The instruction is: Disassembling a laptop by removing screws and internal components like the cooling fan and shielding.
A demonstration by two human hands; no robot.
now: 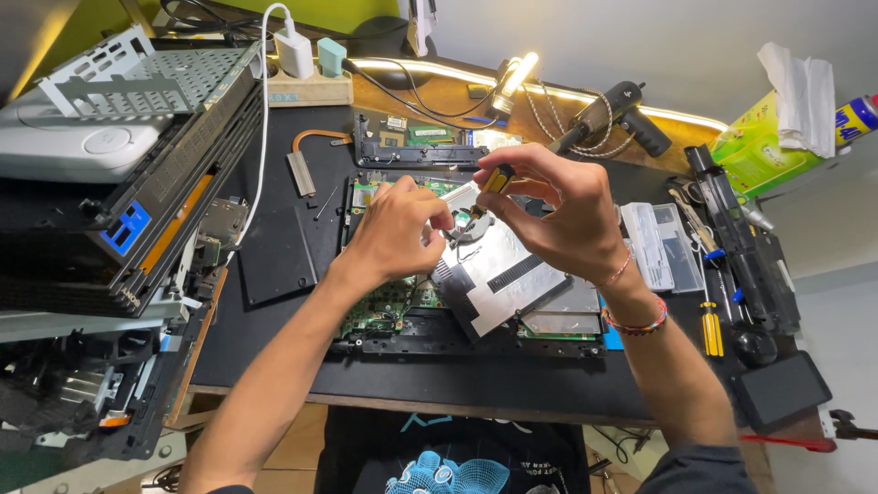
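An opened laptop base (430,340) lies on a black mat, its green circuit board (380,306) and a silver metal shield plate (508,274) exposed. My right hand (558,215) grips a small screwdriver with a yellow-and-black handle (495,179), its tip pointing down at the fan area (468,229). My left hand (398,229) pinches near the same spot, fingers closed beside the screwdriver tip. What the left fingers hold is hidden.
Stacked black and grey computer cases (119,183) fill the left side. A copper heat pipe (306,155), a clear parts box (660,245), a yellow screwdriver (711,329), a black power tool (608,114) and a green box (759,146) lie around. A lamp (517,73) shines behind.
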